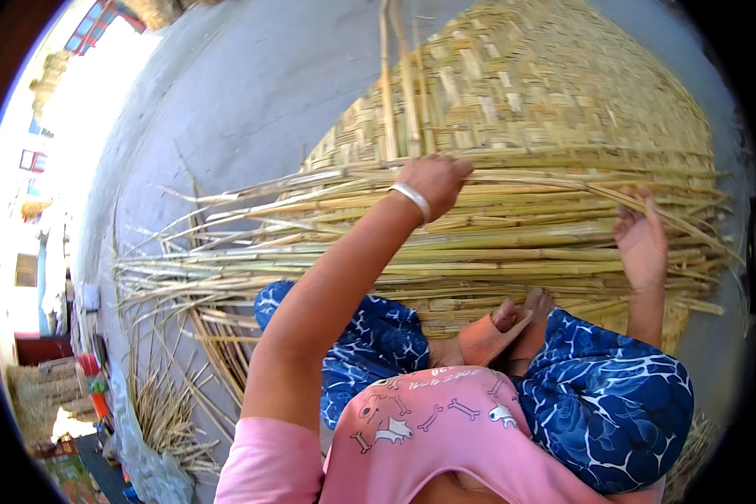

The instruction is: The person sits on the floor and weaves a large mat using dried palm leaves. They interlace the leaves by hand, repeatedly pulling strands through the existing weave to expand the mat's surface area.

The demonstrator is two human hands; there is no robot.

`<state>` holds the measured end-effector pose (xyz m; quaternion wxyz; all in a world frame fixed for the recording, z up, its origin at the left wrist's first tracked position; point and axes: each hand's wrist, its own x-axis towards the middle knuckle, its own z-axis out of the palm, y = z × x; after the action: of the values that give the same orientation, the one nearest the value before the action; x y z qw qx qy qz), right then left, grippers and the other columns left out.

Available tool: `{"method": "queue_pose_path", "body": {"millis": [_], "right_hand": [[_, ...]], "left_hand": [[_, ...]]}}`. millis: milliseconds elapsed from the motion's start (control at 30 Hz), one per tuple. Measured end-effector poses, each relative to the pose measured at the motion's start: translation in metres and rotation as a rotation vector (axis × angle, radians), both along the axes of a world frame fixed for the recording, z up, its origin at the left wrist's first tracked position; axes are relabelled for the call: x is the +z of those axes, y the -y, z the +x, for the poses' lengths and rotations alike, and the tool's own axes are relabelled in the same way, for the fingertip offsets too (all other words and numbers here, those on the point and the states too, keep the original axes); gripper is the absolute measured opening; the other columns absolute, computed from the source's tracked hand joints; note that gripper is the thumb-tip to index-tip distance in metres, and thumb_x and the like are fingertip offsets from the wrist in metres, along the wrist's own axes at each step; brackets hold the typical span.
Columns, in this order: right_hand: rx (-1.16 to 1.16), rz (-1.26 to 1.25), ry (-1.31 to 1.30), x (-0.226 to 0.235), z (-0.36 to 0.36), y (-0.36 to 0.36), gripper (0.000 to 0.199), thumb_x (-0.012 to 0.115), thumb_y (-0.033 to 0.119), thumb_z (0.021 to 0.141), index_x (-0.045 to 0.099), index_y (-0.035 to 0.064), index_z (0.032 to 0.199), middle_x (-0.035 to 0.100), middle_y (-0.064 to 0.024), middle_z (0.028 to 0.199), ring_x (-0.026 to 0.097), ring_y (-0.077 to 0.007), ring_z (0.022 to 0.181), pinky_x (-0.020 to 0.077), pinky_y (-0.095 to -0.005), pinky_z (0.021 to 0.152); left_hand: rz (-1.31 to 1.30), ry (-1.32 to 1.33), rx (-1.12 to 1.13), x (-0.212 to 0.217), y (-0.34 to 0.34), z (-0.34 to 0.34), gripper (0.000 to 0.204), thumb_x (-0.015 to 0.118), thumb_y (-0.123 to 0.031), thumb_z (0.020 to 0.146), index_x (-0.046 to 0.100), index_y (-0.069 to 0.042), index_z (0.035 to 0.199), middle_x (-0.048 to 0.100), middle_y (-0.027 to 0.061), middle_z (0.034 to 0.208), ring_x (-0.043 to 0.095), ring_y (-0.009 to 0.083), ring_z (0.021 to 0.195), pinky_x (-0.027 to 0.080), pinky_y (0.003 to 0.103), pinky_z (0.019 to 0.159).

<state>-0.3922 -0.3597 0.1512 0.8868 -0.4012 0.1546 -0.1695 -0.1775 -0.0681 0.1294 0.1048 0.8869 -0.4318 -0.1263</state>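
Observation:
My left hand (435, 185), with a white bangle at its wrist, is closed on a long pale reed strip (554, 181) over the far side of the reed pile. That strip runs rightward to my right hand (643, 239), whose curled fingertips grip it near its right end. Beneath both hands a layer of long yellow-green reed strips (512, 231) lies crosswise on a woven reed mat (563, 92). The mat's finished weave spreads out beyond my hands. A few loose strips (406, 92) stick out away from me at the mat's left edge.
I sit on the reeds, knees in blue patterned cloth (609, 399), one orange sandal (484, 340) between them. Cut reed stalks (172, 412) and a crumpled plastic sheet (147, 449) lie on the grey floor (252, 92) at left.

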Motion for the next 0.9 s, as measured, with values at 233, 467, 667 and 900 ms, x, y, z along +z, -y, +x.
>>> {"method": "queue_pose_path", "body": {"millis": [233,467,667,900], "right_hand": [[0.14,-0.098,-0.145,-0.019,0.013,-0.03,0.015,0.059,0.016,0.089,0.058,0.0117,0.104,0.063,-0.004,0.101,0.062,-0.0141,0.084,0.0486,-0.0263,0.071],[0.001,-0.043,-0.309,-0.049,0.014,-0.037,0.018,0.065,0.021,0.086,0.056,0.0114,0.099,0.058,0.0009,0.081,0.06,-0.0108,0.067,0.0453,-0.0228,0.056],[-0.026,-0.057,-0.319,-0.054,0.022,-0.044,0.024,0.063,0.024,0.088,0.053,0.0105,0.104,0.059,-0.0001,0.083,0.06,-0.0111,0.067,0.0486,-0.0238,0.059],[0.023,-0.221,-0.179,-0.027,0.017,-0.04,0.025,0.059,0.028,0.09,0.053,0.0086,0.105,0.061,-0.003,0.086,0.063,-0.0116,0.071,0.0483,-0.0231,0.06]], "left_hand": [[-0.05,-0.815,0.031,-0.021,-0.001,-0.01,0.033,0.056,-0.026,0.091,0.062,0.001,0.11,0.062,0.0053,0.074,0.057,0.0117,0.069,0.048,0.027,0.066],[-0.194,-0.755,0.099,0.0,0.003,-0.034,0.031,0.06,-0.025,0.089,0.065,0.004,0.097,0.062,0.0058,0.075,0.056,0.0103,0.067,0.048,0.027,0.064],[-0.296,-0.093,-0.045,0.024,0.005,-0.058,0.016,0.063,-0.018,0.083,0.066,-0.003,0.083,0.06,0.015,0.077,0.058,0.0339,0.072,0.047,0.037,0.064],[-0.239,-1.021,0.22,0.025,0.002,-0.05,0.028,0.064,-0.025,0.087,0.065,0.003,0.092,0.061,0.0012,0.071,0.05,0.0055,0.065,0.044,0.024,0.06]]}}
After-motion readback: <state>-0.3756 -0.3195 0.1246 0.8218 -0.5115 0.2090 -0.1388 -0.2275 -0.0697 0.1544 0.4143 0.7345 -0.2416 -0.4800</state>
